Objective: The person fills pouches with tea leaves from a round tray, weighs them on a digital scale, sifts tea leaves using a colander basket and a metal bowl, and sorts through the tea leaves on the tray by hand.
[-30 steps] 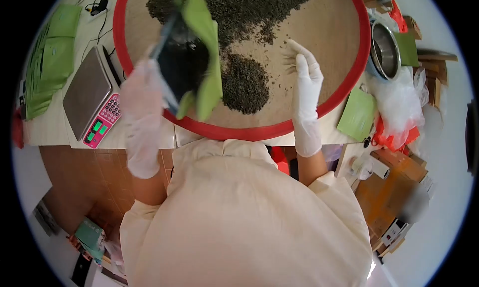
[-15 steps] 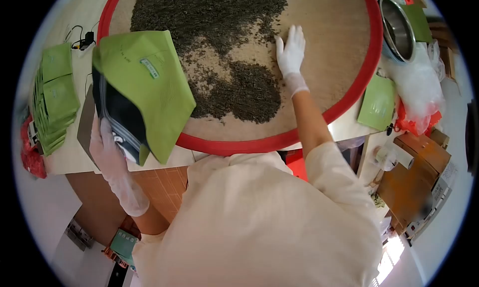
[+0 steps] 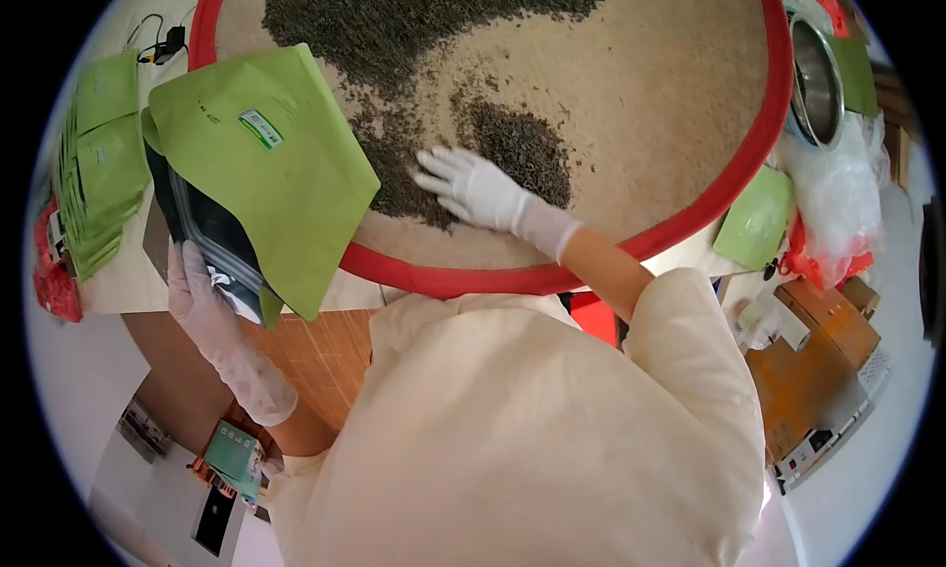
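Observation:
My gloved left hand (image 3: 202,296) grips the lower edge of a large green zip pouch (image 3: 286,173). The pouch's mouth gapes toward the left, showing a dark lining, and a small label sits on its face. My gloved right hand (image 3: 478,191) lies palm down with fingers spread on a small heap of dark dried leaves (image 3: 522,148), which look like tea. Beyond it a larger pile of the same leaves (image 3: 374,25) covers the far part of a round tan tray (image 3: 660,124) with a red rim. The fingertips of my left hand are partly hidden by the pouch.
A stack of green pouches (image 3: 103,188) is on the left of the table, near a black plug (image 3: 169,43). To the right are a metal bowl (image 3: 818,79), a single green pouch (image 3: 754,217), plastic bags (image 3: 838,193) and a cardboard box (image 3: 823,321).
My right hand has moved left and nearer across the tray, from bare surface onto the small heap, parting its leaves. The pouch has shifted slightly left in my left hand.

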Demonstrator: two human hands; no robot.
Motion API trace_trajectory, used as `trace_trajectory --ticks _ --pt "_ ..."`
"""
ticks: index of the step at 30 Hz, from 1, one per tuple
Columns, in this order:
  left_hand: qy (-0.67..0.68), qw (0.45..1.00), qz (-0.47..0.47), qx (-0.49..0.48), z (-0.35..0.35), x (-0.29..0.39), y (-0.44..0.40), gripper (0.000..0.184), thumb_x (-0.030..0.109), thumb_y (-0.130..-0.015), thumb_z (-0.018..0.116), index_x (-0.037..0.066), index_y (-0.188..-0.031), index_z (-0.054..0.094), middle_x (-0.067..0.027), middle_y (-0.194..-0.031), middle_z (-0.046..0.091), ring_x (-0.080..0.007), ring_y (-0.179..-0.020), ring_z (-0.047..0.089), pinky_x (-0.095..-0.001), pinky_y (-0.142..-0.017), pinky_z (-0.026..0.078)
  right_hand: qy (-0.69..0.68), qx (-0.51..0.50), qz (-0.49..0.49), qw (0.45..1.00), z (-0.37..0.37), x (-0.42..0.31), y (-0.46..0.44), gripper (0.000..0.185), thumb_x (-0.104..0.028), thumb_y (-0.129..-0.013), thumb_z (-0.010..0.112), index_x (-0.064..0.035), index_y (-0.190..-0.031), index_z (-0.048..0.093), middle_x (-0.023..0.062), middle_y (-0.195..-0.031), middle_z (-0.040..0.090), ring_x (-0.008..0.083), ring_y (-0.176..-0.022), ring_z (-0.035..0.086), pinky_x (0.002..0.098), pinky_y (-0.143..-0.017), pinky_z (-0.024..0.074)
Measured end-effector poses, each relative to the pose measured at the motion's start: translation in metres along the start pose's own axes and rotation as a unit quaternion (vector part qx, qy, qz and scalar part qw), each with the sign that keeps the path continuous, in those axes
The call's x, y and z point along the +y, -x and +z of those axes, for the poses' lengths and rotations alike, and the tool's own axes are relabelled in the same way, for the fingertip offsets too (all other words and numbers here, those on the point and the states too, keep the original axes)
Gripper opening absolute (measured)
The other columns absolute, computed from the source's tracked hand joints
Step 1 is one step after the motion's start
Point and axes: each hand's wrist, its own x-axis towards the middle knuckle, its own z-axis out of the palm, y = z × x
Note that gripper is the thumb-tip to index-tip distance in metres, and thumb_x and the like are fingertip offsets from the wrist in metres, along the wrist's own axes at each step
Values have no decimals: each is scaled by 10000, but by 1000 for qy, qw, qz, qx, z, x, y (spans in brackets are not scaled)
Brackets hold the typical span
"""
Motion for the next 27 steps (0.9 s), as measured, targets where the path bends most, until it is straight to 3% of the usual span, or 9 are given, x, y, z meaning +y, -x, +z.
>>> trace_trajectory --ticks 2,6,8,17,20,22,24,26,27 --pt "-15 1000 -20 -11 0 0 0 343 132 -936 523 -63 -1218 502 -53 -982 645 -68 -823 592 -186 -695 470 -38 50 14 998 -19 -20 27 409 -159 -835 533 -79 -1234 502 176 -1335 436 324 -1248 405 420 -1050 322" --pt "4 1000 -14 1 9 4 2 347 130 -937 522 -69 -1220 491 -62 -991 642 -77 -831 594 -192 -713 469 3 318 234 919 -33 17 55 377 -96 -799 534 -4 -1164 530 221 -1220 514 380 -1142 469 449 -993 358" --pt "23 1000 -9 -12 4 1 0 350 135 -937 524 -66 -1221 486 -71 -1002 640 -86 -843 596 -200 -730 469 65 302 348 885 -30 26 55 399 -141 -824 551 -7 -1198 511 222 -1246 500 387 -1158 460 448 -1012 338" --pt "5 1000 -1 -19 1 6 11 321 143 -938 530 -58 -1188 513 -64 -993 645 -77 -835 594 -197 -730 467 -35 139 136 980 19 -60 18 449 -270 -855 546 -25 -1229 501 174 -1332 454 326 -1257 399 427 -1074 275" --pt "11 1000 -13 2 -1 1 11 317 143 -938 530 -55 -1184 516 -63 -988 646 -78 -827 595 -199 -721 470 -89 154 133 975 1 -76 32 402 -202 -843 542 -26 -1204 521 193 -1307 464 338 -1238 412 431 -1055 296" --pt "24 1000 -11 -8 -4 -3 10 326 143 -938 530 -59 -1193 511 -63 -987 645 -80 -821 597 -199 -713 472 -108 203 242 942 -35 -65 42 388 -115 -802 539 -17 -1177 525 222 -1253 486 362 -1185 441 447 -1014 330" --pt "34 999 -11 -18 -5 -5 10 335 143 -938 531 -62 -1202 506 -64 -987 644 -82 -816 598 -199 -705 474 5 326 314 892 -23 -32 67 417 -79 -786 540 8 -1192 502 246 -1232 492 401 -1164 441 466 -1003 328" --pt "-2 1000 3 -13 -3 -3 9 353 139 -939 526 -69 -1222 492 -66 -991 643 -86 -813 600 -197 -695 479 83 274 432 855 -8 -12 87 503 -190 -849 550 -6 -1300 429 233 -1356 403 380 -1259 373 485 -1067 246" --pt "-1 1000 2 -15 0 0 12 353 139 -939 526 -69 -1222 492 -66 -991 643 -86 -813 600 -197 -695 479 74 254 410 873 -5 -12 87 518 -209 -850 552 -14 -1311 420 224 -1368 392 374 -1272 360 487 -1074 234"
